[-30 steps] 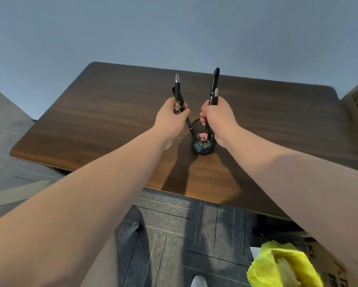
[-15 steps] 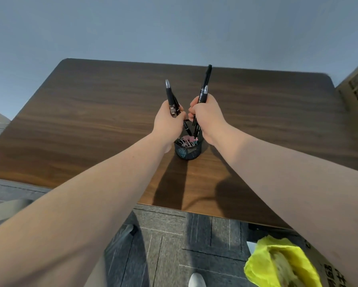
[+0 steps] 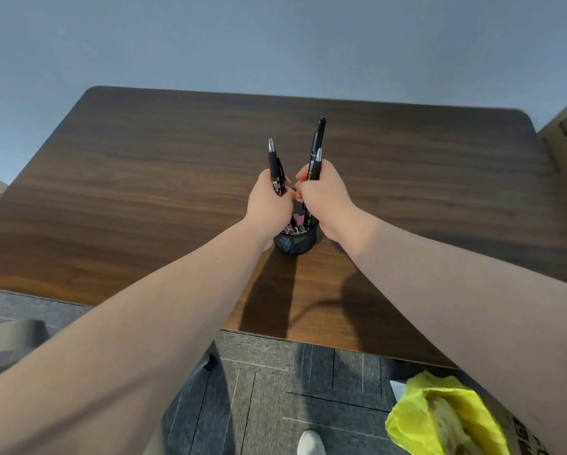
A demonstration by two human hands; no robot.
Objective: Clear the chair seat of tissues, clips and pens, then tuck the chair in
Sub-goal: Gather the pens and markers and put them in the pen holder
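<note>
Both hands clenched on pens: left hand point(image 3: 269, 200), right hand point(image 3: 323, 195), over mesh cup point(image 3: 295, 241) on bench point(image 3: 144, 192); next: lower tips in, release

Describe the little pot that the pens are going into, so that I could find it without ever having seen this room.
Start at the wide dark wooden table. Near its front edge, about midway along, stands a small round black mesh cup, directly below the left hand and right hand, each gripping black pens. It is the only thing standing on the tabletop, and pink and silver binder clips show inside its rim.
</note>
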